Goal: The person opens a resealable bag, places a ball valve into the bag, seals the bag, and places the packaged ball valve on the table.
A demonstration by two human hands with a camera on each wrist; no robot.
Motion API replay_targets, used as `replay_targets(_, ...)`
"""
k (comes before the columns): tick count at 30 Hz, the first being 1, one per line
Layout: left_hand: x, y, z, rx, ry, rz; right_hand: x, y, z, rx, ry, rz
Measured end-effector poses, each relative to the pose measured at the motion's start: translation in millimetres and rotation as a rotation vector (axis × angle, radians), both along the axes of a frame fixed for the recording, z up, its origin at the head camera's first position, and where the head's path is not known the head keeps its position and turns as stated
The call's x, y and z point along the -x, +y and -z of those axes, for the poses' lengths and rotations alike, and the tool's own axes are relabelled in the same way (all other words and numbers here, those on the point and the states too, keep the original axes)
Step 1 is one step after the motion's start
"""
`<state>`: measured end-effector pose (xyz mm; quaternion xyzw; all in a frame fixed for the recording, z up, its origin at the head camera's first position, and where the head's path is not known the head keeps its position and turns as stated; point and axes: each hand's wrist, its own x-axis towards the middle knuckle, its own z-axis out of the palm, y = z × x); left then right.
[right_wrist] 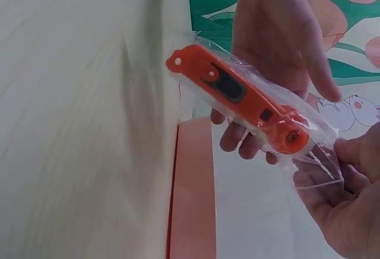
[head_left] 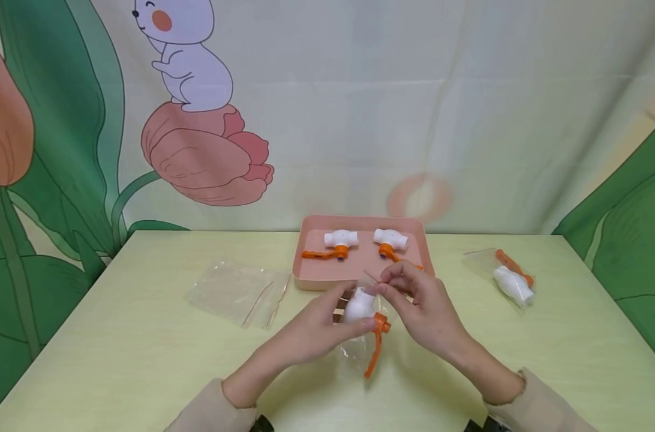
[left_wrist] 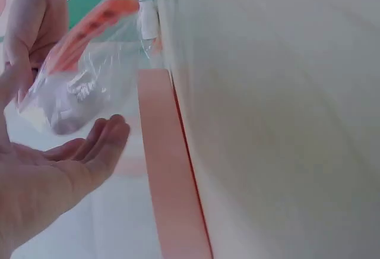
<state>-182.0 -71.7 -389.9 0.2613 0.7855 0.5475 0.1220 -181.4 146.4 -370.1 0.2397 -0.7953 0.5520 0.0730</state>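
A white plastic ball valve (head_left: 358, 307) with an orange lever handle (head_left: 376, 351) hangs in a clear zip bag (head_left: 354, 349) before the pink tray. My right hand (head_left: 427, 309) pinches the bag's upper end between thumb and fingertips. Around the valve stands my left hand (head_left: 314, 327), thumb on the near side and fingers beyond. The right wrist view shows the left hand (right_wrist: 273, 45) with fingers spread behind the bagged handle (right_wrist: 231, 89), its thumb apart from the bag. In the left wrist view, the left fingers (left_wrist: 98, 152) reach out beneath the bagged valve (left_wrist: 71, 101).
The pink tray (head_left: 360, 219) at the back holds bare valves, two plainly visible, a white one (head_left: 340, 239) at left and another (head_left: 390, 239) at right. Flattened clear bags (head_left: 233, 294) lie to the left. Another bagged valve (head_left: 513, 285) lies on the right. A printed curtain (head_left: 333, 120) hangs behind.
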Motion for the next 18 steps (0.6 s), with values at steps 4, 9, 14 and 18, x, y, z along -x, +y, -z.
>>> replay_targets(4, 2.7, 0.2, -2.6, -0.063, -0.022, -0.03, 0.8, 1.4, -0.4, -0.001, 0.0, -0.038)
replay_targets(9, 5.1, 2.7, -2.3, -0.172, -0.096, -0.061, 1.8, 1.7, 0.3, 0.006, 0.004, -0.076)
replay_targets(14, 5.5, 4.9, -0.5, -0.233, -0.136, -0.129, 2.4, 1.4, 0.6, 0.028, -0.006, -0.092)
replay_targets(18, 5.4, 5.8, -0.4, -0.245, -0.137, -0.171, 3.3, 1.7, 2.4, 0.069, 0.025, -0.114)
